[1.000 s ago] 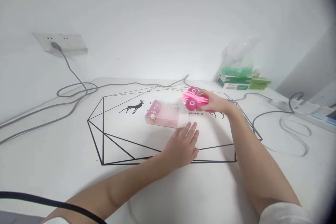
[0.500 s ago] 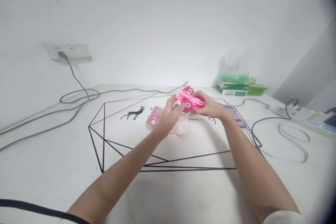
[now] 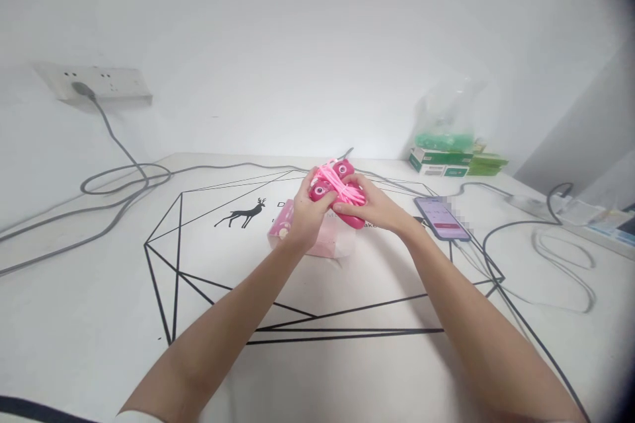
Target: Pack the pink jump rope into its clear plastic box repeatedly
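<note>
A bright pink cord point(image 3: 342, 189) is bundled around two dark pink handles with round eye designs, one handle point(image 3: 342, 168) lying behind the other. My left hand point(image 3: 308, 211) is closed on the bundle's left side, its thumb across the front. On the right side, my right hand point(image 3: 373, 206) grips the bundle with thumb and fingers. Both hands hold it above a pink box point(image 3: 325, 239) with a clear part, which lies on the white table and is partly hidden by my left hand.
A phone point(image 3: 443, 218) lies right of my hands. Grey cables point(image 3: 124, 195) curl at the left, and more cables run at the right. Green and white boxes point(image 3: 439, 162) with a plastic bag point(image 3: 446, 125) stand at the back right, by the wall.
The bundle and both hands have moved left and a little toward me. My left hand now wraps the bundle more fully. More of the phone shows, and the view has shifted slightly.
</note>
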`<state>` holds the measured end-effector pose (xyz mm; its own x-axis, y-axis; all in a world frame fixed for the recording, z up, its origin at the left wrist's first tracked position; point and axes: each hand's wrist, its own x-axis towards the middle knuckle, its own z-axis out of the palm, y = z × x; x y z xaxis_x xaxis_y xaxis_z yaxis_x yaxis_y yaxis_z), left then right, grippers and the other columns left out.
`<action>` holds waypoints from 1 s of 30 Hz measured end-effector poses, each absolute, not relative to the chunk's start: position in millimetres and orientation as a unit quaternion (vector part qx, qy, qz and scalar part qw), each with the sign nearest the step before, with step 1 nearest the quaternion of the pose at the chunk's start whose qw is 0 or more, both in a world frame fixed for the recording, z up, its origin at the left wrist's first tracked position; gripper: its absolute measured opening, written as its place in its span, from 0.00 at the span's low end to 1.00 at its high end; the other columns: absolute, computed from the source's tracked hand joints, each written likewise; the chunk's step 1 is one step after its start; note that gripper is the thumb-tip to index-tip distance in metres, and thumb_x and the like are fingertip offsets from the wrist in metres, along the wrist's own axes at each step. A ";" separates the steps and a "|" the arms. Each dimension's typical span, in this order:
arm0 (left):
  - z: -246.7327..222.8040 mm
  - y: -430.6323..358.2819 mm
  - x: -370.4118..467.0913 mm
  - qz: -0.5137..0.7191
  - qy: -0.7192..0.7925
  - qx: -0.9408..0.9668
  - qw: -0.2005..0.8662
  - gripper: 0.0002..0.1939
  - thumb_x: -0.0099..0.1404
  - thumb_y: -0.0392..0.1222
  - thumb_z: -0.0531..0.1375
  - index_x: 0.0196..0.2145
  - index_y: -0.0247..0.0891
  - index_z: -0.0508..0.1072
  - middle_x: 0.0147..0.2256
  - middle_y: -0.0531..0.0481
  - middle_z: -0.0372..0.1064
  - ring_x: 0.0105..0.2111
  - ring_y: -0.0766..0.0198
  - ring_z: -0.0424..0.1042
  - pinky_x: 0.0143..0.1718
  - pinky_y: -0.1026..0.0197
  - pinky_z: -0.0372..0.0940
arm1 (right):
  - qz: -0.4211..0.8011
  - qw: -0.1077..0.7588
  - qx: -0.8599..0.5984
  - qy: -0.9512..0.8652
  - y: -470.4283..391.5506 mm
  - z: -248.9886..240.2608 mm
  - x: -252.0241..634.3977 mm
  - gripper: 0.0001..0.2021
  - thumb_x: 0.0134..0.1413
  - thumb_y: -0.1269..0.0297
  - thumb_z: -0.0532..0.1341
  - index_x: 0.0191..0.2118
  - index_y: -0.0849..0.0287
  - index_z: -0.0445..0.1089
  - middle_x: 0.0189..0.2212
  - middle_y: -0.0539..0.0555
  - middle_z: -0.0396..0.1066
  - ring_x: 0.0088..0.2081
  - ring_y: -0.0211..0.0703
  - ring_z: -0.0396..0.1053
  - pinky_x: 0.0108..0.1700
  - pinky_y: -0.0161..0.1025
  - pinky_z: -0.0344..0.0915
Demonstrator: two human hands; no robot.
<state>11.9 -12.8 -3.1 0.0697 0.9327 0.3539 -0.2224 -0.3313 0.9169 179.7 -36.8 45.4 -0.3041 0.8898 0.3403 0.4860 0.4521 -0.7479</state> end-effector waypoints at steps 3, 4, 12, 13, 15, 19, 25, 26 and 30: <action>-1.4 -5.3 3.5 0.607 0.307 0.548 0.487 0.38 0.60 0.39 0.65 0.65 0.46 0.57 0.50 0.46 0.72 0.49 0.57 0.72 0.52 0.53 0.69 | 0.318 0.399 -0.443 -0.737 -36.2 42.7 172.9 0.21 0.62 0.45 0.52 0.51 0.53 0.65 0.50 0.56 0.68 0.46 0.46 0.66 0.45 0.41 0.65; -0.8 -3.3 1.3 0.609 0.304 0.545 0.489 0.38 0.60 0.39 0.65 0.65 0.46 0.58 0.49 0.46 0.72 0.48 0.57 0.73 0.52 0.53 0.69 | 0.340 0.403 -0.441 -0.726 -36.2 42.4 171.6 0.21 0.65 0.45 0.47 0.51 0.52 0.66 0.49 0.55 0.68 0.45 0.45 0.67 0.44 0.40 0.66; -1.1 9.9 -13.6 0.613 0.284 0.553 0.488 0.36 0.56 0.37 0.67 0.62 0.44 0.63 0.52 0.46 0.71 0.51 0.56 0.71 0.54 0.53 0.67 | 0.406 0.479 -0.425 -0.652 -30.9 34.6 167.5 0.17 0.61 0.50 0.56 0.51 0.52 0.62 0.45 0.52 0.70 0.32 0.37 0.67 0.31 0.35 0.65; -2.0 11.0 -14.7 0.614 0.286 0.548 0.491 0.36 0.56 0.37 0.67 0.62 0.44 0.63 0.52 0.46 0.71 0.51 0.56 0.71 0.54 0.53 0.67 | 0.410 0.487 -0.420 -0.647 -29.2 31.4 166.9 0.19 0.59 0.49 0.58 0.52 0.51 0.60 0.46 0.53 0.71 0.32 0.37 0.68 0.31 0.35 0.65; -4.2 12.6 -16.0 0.618 0.291 0.537 0.495 0.36 0.57 0.37 0.67 0.62 0.43 0.63 0.51 0.45 0.71 0.51 0.57 0.72 0.54 0.53 0.67 | 0.411 0.513 -0.411 -0.631 -26.0 24.4 164.9 0.26 0.55 0.49 0.62 0.56 0.50 0.56 0.50 0.54 0.71 0.34 0.39 0.70 0.32 0.36 0.67; -8.8 15.0 -17.2 0.621 0.297 0.524 0.502 0.35 0.57 0.37 0.66 0.62 0.43 0.63 0.51 0.46 0.72 0.49 0.58 0.72 0.54 0.52 0.67 | 0.401 0.531 -0.445 -0.599 -23.8 15.7 158.3 0.34 0.50 0.51 0.66 0.61 0.51 0.57 0.52 0.57 0.72 0.39 0.43 0.72 0.35 0.39 0.70; -8.1 17.5 -25.9 0.616 0.292 0.549 0.484 0.32 0.55 0.37 0.67 0.58 0.43 0.68 0.51 0.46 0.71 0.50 0.57 0.72 0.55 0.53 0.67 | 0.488 0.488 -0.452 -0.565 -30.5 21.5 152.8 0.20 0.48 0.53 0.68 0.43 0.62 0.73 0.35 0.55 0.76 0.33 0.42 0.71 0.34 0.37 0.68; -6.9 17.6 -28.2 0.614 0.290 0.560 0.474 0.32 0.55 0.36 0.67 0.57 0.43 0.69 0.51 0.46 0.71 0.50 0.57 0.72 0.55 0.53 0.66 | 0.505 0.476 -0.449 -0.562 -31.5 22.7 152.7 0.18 0.48 0.54 0.68 0.41 0.62 0.73 0.34 0.55 0.76 0.32 0.41 0.71 0.34 0.37 0.68; -1.4 17.2 -35.3 0.597 0.276 0.602 0.452 0.30 0.55 0.35 0.67 0.56 0.43 0.70 0.53 0.46 0.70 0.51 0.56 0.71 0.55 0.52 0.66 | 0.579 0.435 -0.430 -0.540 -34.3 25.3 152.4 0.17 0.50 0.57 0.69 0.45 0.59 0.72 0.40 0.57 0.76 0.38 0.43 0.74 0.39 0.38 0.72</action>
